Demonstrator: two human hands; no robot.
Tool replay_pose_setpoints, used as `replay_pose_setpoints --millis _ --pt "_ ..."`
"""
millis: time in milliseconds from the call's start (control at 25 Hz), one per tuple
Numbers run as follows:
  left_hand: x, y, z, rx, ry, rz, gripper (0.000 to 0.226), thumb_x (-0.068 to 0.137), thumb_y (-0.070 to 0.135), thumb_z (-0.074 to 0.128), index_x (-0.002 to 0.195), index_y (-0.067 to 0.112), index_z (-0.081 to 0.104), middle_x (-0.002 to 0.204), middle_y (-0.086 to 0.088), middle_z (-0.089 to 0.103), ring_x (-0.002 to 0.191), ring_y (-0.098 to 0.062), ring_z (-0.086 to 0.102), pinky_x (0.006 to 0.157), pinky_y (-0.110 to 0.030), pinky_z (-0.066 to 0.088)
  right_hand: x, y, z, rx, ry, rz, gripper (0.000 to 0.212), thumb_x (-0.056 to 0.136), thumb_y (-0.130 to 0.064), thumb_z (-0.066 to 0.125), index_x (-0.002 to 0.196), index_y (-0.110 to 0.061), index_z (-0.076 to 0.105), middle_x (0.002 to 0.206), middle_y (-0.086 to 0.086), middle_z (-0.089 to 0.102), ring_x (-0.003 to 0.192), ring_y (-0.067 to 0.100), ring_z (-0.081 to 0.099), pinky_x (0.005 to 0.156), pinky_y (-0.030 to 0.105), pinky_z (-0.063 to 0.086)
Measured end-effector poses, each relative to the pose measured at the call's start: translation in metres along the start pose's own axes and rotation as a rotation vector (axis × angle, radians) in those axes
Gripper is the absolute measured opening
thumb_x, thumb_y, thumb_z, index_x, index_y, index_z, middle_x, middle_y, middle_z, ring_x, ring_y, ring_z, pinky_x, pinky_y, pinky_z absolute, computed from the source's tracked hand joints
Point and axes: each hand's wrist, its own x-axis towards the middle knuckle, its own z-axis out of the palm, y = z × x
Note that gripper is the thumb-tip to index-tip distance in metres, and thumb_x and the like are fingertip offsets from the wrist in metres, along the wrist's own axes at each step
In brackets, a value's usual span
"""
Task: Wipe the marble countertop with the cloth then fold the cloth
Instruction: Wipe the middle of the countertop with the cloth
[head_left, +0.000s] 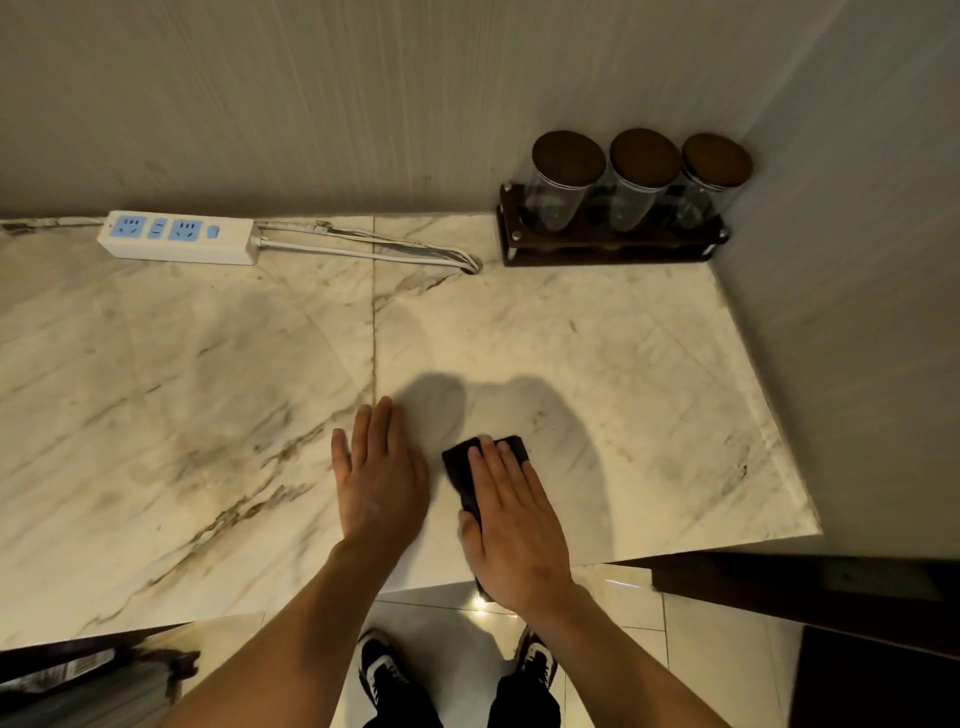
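A small dark cloth (460, 467) lies flat on the marble countertop (208, 364) near its front edge. My right hand (511, 525) rests palm down on the cloth with its fingers spread, covering most of it; a dark corner of the cloth shows below the wrist at the counter's edge. My left hand (376, 478) lies flat and open on the bare marble just left of the cloth, fingers together, touching nothing else.
A white power strip (176, 236) with its cable (374, 244) lies along the back wall. A dark wooden rack (608, 249) holding three lidded glass jars (644, 176) stands in the back right corner. A wall bounds the counter on the right.
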Motion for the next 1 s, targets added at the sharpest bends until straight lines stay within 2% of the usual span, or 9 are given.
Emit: replay_pose_setpoints --millis 200,320,640,1000 --pt "0.0 0.008 0.009 0.008 0.013 -0.008 0.053 0.098 0.026 0.03 0.147 0.009 0.026 0.157 -0.01 0.026 0.146 -0.026 0.013 0.119 -0.049 0.002 0.012 0.039 -0.016 -0.039 -0.164 -0.232 0.062 0.096 -0.035 0.037 0.151 -0.013 0.019 0.16 0.002 0.012 0.147 0.014 0.006 0.119 0.039 0.014" --pt "0.0 0.006 0.012 0.048 0.017 -0.013 0.054 0.098 0.029 0.027 0.148 0.01 0.024 0.157 -0.009 0.025 0.146 -0.025 0.014 0.119 -0.049 0.005 0.023 0.051 -0.021 -0.068 -0.208 -0.306 0.062 0.097 -0.036 0.036 0.152 -0.015 0.016 0.16 0.002 0.012 0.147 0.014 0.004 0.12 0.037 0.009" --pt "0.001 0.009 0.01 0.092 0.017 -0.017 0.056 0.095 0.032 0.021 0.145 0.009 0.031 0.153 -0.011 0.034 0.144 -0.028 0.024 0.117 -0.051 0.013 0.061 0.068 -0.027 -0.069 -0.223 -0.364 0.062 0.098 -0.038 0.03 0.152 -0.015 0.013 0.16 0.0 0.007 0.147 0.015 0.003 0.12 0.035 0.007" --pt "0.004 0.009 0.011 0.086 -0.003 -0.038 0.057 0.095 0.036 0.021 0.147 0.014 0.031 0.154 -0.006 0.033 0.145 -0.025 0.02 0.118 -0.048 0.009 0.122 0.081 -0.031 -0.082 -0.188 -0.398 0.062 0.097 -0.036 0.035 0.151 -0.013 0.018 0.16 0.003 0.014 0.147 0.016 0.008 0.119 0.029 0.0"
